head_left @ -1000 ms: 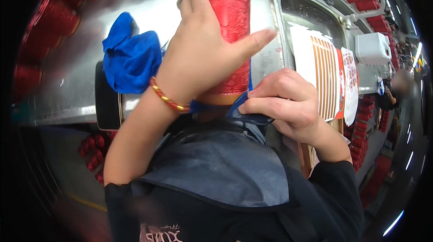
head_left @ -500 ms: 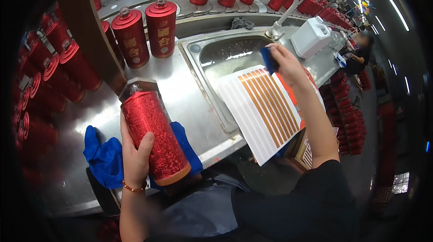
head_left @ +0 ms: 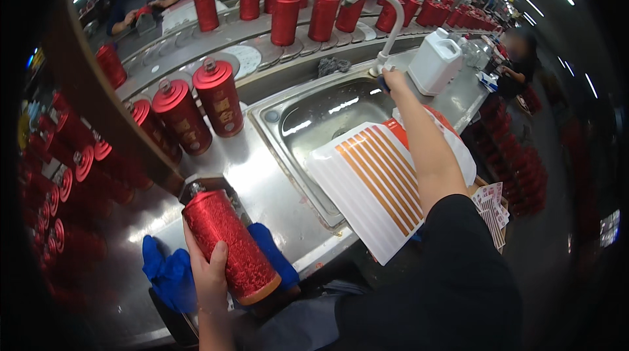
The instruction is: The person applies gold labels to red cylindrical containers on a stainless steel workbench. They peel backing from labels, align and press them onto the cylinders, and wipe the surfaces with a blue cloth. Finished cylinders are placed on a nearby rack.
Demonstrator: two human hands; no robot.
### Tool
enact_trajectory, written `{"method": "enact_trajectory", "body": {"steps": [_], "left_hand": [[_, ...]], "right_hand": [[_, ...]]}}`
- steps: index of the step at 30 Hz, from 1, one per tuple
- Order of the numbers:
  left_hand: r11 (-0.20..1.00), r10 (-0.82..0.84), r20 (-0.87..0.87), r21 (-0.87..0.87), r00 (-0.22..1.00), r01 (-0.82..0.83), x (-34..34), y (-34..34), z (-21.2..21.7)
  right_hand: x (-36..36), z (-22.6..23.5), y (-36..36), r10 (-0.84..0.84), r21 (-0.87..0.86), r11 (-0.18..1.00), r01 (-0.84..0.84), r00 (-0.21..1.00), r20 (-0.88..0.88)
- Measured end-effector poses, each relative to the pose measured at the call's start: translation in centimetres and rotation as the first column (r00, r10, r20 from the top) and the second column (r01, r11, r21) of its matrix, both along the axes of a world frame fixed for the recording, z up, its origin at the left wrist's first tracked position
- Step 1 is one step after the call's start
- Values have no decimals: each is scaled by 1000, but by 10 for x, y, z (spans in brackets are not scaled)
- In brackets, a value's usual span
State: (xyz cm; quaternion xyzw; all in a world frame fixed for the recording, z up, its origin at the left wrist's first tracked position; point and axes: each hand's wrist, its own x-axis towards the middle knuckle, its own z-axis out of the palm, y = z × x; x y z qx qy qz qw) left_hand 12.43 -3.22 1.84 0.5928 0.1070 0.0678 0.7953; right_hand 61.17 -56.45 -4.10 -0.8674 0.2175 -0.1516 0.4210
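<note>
Presently held: one red bottle (head_left: 230,246), slanted at the counter's (head_left: 254,167) near edge, wrapped by the left hand's (head_left: 208,274) fingers; one dark blue piece (head_left: 384,85), mostly hidden, seemingly pinched by the right hand's (head_left: 394,80) fingers beside the white tap (head_left: 398,22). Hazards: bottle may be dropped if its one-handed grip is loosened; striped sheet (head_left: 377,184), overhanging the sink (head_left: 295,133), may be displaced if brushed by the right forearm (head_left: 426,141).

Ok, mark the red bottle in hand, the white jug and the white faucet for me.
Red bottle (head_left: 238,241): head view, middle of its textured side.
White jug (head_left: 434,65): head view, its side wall.
White faucet (head_left: 399,21): head view, its curved neck.
</note>
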Motion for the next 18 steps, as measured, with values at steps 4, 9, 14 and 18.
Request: {"method": "enact_trajectory", "body": {"steps": [4,9,14,18], "left_hand": [[980,188,-54,69,981,-184,-14,6,9],[987,121,-37,111,992,-117,-5,2,4],[974,88,-24,212,996,-81,-7,7,-1],[980,98,-64,182,993,-85,-9,9,1]], "right_hand": [[-33,8,116,39,-271,961,-52,998,-55],[-57,10,114,162,-586,794,-162,985,-53],[-76,-7,171,225,-692,525,-495,865,-448],[-93,8,203,430,-679,562,-473,868,-248]]}}
